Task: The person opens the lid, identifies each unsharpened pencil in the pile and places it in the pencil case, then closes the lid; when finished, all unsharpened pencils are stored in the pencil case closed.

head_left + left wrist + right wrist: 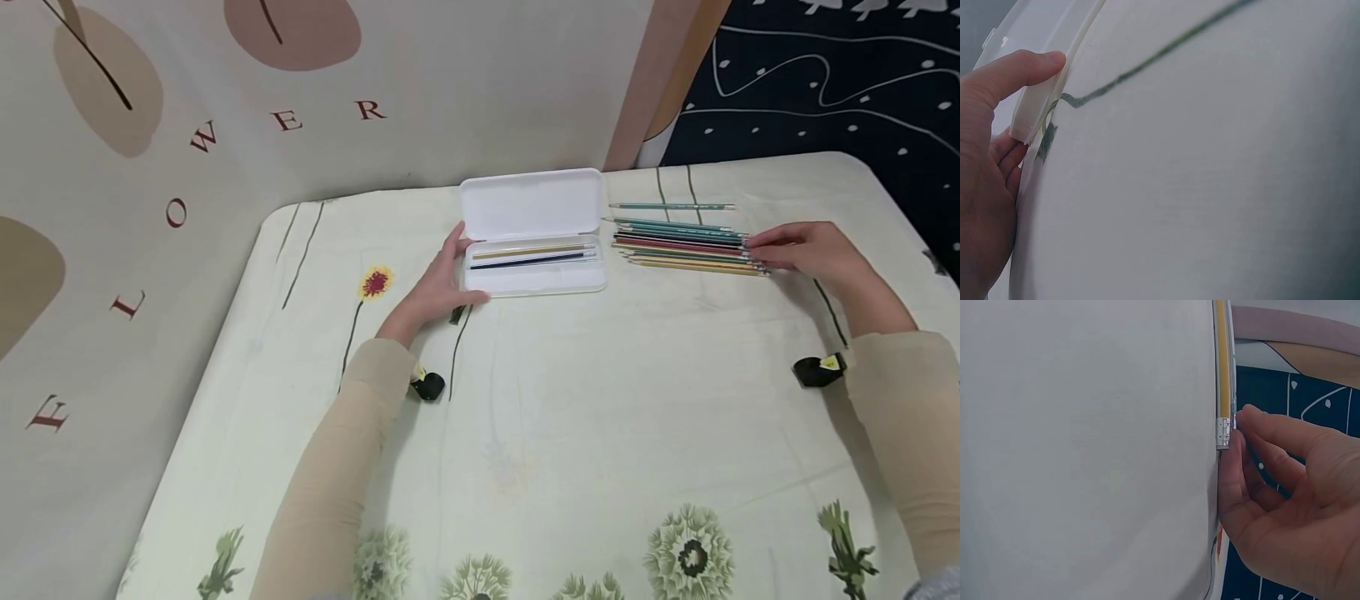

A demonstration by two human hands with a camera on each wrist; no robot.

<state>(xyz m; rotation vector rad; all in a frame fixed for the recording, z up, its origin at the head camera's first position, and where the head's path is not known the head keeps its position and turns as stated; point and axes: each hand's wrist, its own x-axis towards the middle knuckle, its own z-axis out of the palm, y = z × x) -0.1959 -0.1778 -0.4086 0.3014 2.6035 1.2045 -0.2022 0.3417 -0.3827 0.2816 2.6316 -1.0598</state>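
Note:
A white pencil case (532, 205) lies with its lid folded back; a yellow pencil (525, 252) and a dark pencil (525, 262) lie in its lower half. My left hand (432, 287) grips the case's left end, thumb on the near edge and fingers round the far side. In the left wrist view, the thumb presses on the case's rim (1038, 112). To the right lies a row of several pencils (682, 242) in green, black, red and yellow. My right hand (813, 254) pinches at the right-hand ends of the row; its fingertips partly hide which pencil. A yellow pencil (1224, 369) shows beside them in the right wrist view.
A single green pencil (675, 206) lies behind the row. Two small black objects with yellow labels (429, 386) (819, 371) are near the forearms. The pale flowered cloth (570, 433) covers the table, with a printed wall covering (450, 142) behind it.

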